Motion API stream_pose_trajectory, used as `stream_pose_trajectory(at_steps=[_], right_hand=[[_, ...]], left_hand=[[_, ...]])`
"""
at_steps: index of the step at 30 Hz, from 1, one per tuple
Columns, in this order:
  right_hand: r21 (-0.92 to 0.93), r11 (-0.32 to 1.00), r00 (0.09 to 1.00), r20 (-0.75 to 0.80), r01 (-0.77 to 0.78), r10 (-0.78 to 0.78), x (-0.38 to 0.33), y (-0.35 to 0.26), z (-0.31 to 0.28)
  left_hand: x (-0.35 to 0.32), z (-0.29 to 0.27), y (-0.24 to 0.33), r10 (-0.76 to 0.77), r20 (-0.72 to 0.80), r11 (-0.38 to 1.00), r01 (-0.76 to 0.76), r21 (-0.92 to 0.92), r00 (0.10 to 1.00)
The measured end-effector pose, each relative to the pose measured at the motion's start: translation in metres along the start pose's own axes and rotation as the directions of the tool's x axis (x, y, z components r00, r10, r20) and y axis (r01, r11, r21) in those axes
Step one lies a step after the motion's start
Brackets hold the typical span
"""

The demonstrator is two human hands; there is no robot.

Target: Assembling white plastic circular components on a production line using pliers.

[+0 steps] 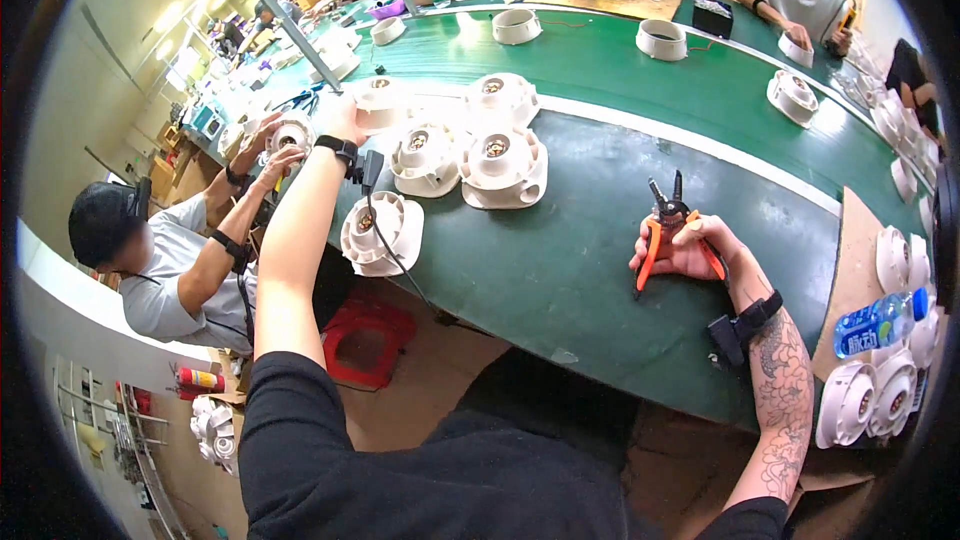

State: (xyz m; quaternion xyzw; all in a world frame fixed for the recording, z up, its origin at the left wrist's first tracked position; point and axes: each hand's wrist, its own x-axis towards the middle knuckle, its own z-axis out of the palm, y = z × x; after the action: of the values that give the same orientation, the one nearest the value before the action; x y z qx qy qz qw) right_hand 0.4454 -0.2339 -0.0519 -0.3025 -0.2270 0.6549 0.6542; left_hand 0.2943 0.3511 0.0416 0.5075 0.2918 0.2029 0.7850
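My left arm stretches far forward, and my left hand (341, 120) grips the side of a round white plastic housing (383, 105) at the table's far left; its fingers are partly hidden. Around that housing stand several similar ones with coppery metal inside: one housing (502, 168) to the right, another housing (425, 158) between them, and a nearer housing (382, 233) by the front edge. Over the table's right half, my right hand (690, 248) is closed around wire strippers (654, 252) with orange handles. Their dark jaws point away from me and stand apart.
Beyond the dark green table (600, 340) runs a green conveyor belt (590, 50) carrying white rings and housings. A co-worker (170, 260) at left handles another housing. At right, a blue-capped bottle (880, 324) lies by stacked housings. A red stool (370, 342) stands below the table.
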Motion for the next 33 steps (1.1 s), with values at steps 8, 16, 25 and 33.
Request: stream_pose_trajectory(at_steps=[8,16,25,33], right_hand=[[0.039,0.999,1.0,0.017,-0.002,0.001,-0.002,0.002,0.004],[0.037,0.999,0.999,-0.045,0.007,-0.005,-0.01,-0.006,0.007],[0.052,0.998,0.994,0.106,-0.022,0.016,0.013,0.009,-0.011],[0.117,0.993,0.994,0.11,0.015,-0.028,0.006,0.006,-0.014]], left_hand=[[-0.022,-0.051,-0.007,-0.095,-0.149,0.828,0.161,0.537,0.984],[-0.17,-0.001,0.003,0.017,0.171,0.141,-0.172,0.975,0.985],[-0.216,-0.036,-0.068,0.274,0.47,-0.047,-0.476,0.878,0.839],[-0.238,0.057,-0.094,0.428,0.531,0.005,-0.589,0.808,0.732]])
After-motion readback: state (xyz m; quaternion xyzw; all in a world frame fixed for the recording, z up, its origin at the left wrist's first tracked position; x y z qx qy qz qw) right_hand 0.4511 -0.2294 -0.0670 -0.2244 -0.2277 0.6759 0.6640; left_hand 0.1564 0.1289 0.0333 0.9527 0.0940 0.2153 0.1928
